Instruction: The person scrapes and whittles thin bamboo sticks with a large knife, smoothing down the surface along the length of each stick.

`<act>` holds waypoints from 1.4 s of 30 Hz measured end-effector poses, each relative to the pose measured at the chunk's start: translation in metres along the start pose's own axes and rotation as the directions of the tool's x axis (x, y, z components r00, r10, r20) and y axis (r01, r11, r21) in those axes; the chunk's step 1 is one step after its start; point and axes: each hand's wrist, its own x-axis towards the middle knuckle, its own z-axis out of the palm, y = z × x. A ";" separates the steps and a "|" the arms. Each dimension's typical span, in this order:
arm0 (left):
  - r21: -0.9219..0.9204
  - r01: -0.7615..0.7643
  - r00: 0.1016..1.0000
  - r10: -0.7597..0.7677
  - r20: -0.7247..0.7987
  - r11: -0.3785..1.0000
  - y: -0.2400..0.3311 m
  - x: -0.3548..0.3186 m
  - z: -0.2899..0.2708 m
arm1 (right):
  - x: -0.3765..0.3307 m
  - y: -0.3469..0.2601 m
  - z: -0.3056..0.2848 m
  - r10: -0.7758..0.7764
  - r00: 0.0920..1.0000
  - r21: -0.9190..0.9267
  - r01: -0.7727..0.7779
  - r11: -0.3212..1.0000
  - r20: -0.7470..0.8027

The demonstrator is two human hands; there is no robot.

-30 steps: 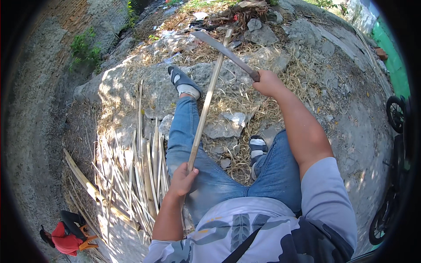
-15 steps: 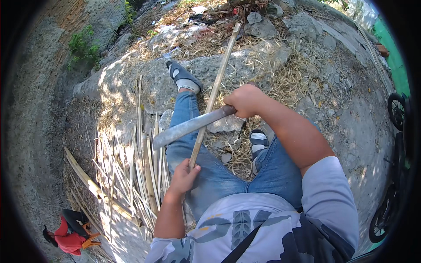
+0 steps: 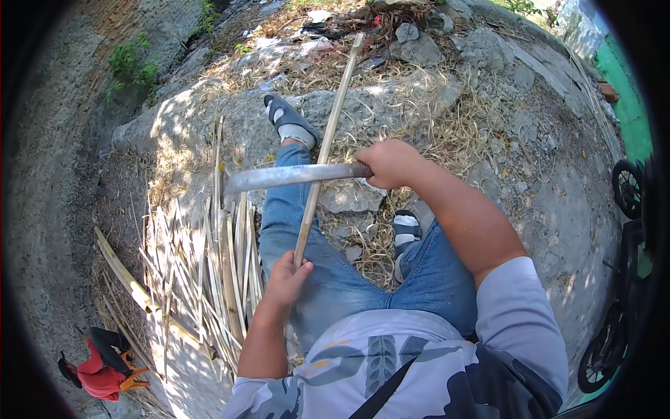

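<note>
My left hand (image 3: 287, 281) is closed around the near end of a long pale bamboo strip (image 3: 331, 129), which slants up and away over my left thigh. My right hand (image 3: 392, 164) grips the dark handle of a machete (image 3: 293, 176). Its wide grey blade points left and lies across the strip, about midway along it. Whether the edge touches the strip I cannot tell. Left of my leg lies a heap of split bamboo strips (image 3: 183, 269).
Thicker bamboo pieces (image 3: 129, 276) lie farther left. A person in red (image 3: 100, 373) sits on an orange stool (image 3: 134, 373) at lower left. Curly shavings (image 3: 453, 133) and rocks (image 3: 417, 50) cover the ground ahead. A black bicycle (image 3: 614, 321) stands at the right edge.
The machete has turned so its blade lies more level, its tip now higher and farther left. The strip's far end has shifted left. Both hands keep their grip.
</note>
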 end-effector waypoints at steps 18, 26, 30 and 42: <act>0.017 -0.018 1.000 0.017 0.025 1.000 -0.001 -0.001 0.000 | 0.005 0.056 -0.014 0.193 0.968 0.244 -0.150 0.958 -0.161; 0.152 -0.048 0.998 0.052 -0.025 0.987 -0.014 0.003 0.000 | 0.008 -0.024 0.004 -0.219 0.949 -0.293 0.281 0.914 0.229; 0.228 -0.051 0.999 0.053 0.000 0.972 -0.011 0.002 -0.001 | 0.011 0.042 -0.005 0.031 0.990 0.085 -0.020 0.996 -0.137; 0.141 -0.057 0.998 0.057 0.005 0.988 0.001 0.001 0.002 | 0.002 0.033 -0.002 0.033 0.994 0.131 -0.019 0.991 -0.104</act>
